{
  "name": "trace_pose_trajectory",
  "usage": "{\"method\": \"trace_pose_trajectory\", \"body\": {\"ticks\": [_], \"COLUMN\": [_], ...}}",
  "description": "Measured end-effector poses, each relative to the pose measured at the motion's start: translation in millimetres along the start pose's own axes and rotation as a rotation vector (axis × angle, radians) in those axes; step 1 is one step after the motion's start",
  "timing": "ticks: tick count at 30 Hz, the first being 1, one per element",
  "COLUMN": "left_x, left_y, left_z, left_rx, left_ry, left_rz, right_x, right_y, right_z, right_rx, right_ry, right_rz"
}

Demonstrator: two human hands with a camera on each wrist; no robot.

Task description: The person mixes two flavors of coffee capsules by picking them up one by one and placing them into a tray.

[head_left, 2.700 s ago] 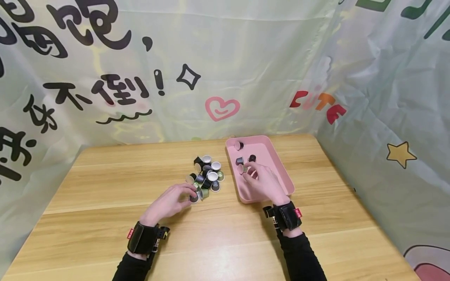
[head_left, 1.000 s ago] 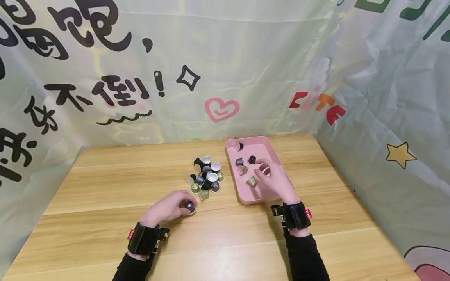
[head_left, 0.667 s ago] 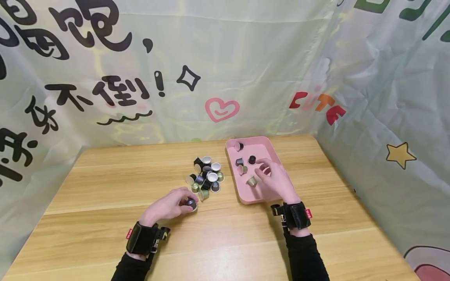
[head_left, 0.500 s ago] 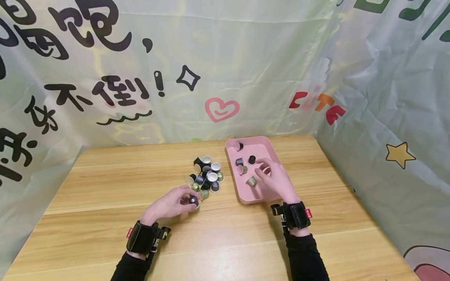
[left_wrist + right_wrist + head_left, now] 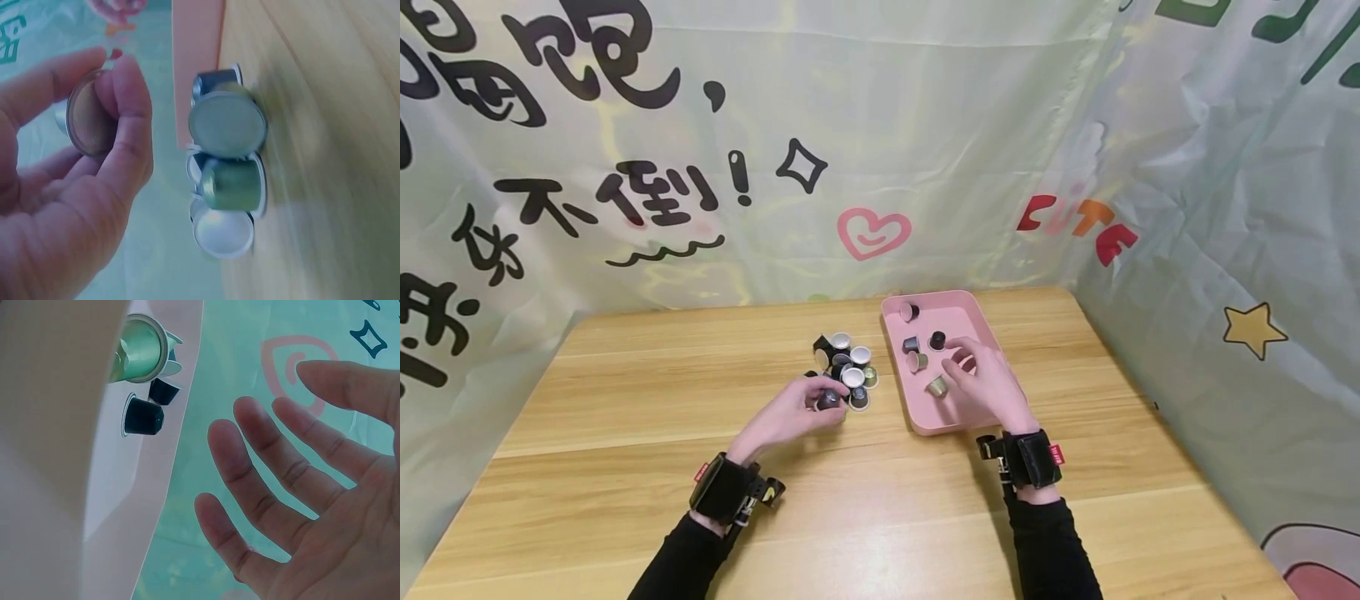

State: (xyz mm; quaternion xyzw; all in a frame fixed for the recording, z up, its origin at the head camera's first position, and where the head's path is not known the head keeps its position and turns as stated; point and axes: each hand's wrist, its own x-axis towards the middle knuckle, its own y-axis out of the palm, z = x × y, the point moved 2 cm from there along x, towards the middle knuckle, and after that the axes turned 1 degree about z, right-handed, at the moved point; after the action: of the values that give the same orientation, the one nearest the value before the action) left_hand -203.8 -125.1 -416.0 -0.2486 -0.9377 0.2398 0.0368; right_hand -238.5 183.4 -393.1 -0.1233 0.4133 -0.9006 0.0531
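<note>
My left hand (image 5: 793, 414) pinches a dark coffee capsule (image 5: 828, 400) between thumb and fingers, raised in front of the capsule pile (image 5: 853, 377). In the left wrist view the held capsule's flat foil lid (image 5: 91, 115) faces the camera, and a green capsule (image 5: 234, 184) lies in the pile beyond the hand. My right hand (image 5: 988, 382) hovers over the pink tray (image 5: 1007, 379), its fingers loosely spread and holding nothing. Inside the tray lie several capsules, among them a pale green one (image 5: 937, 387) near the right fingertips and a black one (image 5: 937, 340) standing lid down.
The wooden table (image 5: 647, 392) carries the pile left of the tray. A printed cloth (image 5: 752, 242) hangs along the back and both sides. The tray's raised rim stands between the pile and the tray's capsules.
My left hand has drawn a dark capsule from the pile's near edge, then lifted it up and rightward. The right hand has let go of a green capsule in the tray and moved slightly right.
</note>
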Motion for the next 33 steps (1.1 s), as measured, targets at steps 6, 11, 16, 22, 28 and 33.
{"method": "trace_pose_trajectory", "body": {"ticks": [6,11,16,22,28,33], "left_x": [16.2,36.5,57.4,74.1,71.1,52.5], "left_y": [5.0,12.1,21.0,32.0,34.3,26.8], "left_z": [-11.9,-18.9,-26.7,-34.9,-31.3,-24.3], "left_rx": [-0.034,-0.04,0.007,-0.107,-0.264,-0.27], "left_ry": [-0.033,-0.034,-0.011,-0.028,-0.069,-0.04], "left_rz": [-0.001,-0.003,-0.029,0.027,0.044,-0.015], "right_x": [0.3,-0.3,-0.8,-1.1,-0.6,-0.2], "right_y": [-0.2,-1.5,-2.9,-3.9,-4.5,-4.7], "right_z": [-1.0,-0.2,0.3,-1.4,-3.3,-3.4], "right_rx": [0.001,0.005,0.013,0.026,0.046,0.047], "right_ry": [-0.015,-0.016,-0.005,0.012,0.032,0.033], "right_rz": [0.001,0.0,-0.001,-0.008,-0.011,-0.01]}}
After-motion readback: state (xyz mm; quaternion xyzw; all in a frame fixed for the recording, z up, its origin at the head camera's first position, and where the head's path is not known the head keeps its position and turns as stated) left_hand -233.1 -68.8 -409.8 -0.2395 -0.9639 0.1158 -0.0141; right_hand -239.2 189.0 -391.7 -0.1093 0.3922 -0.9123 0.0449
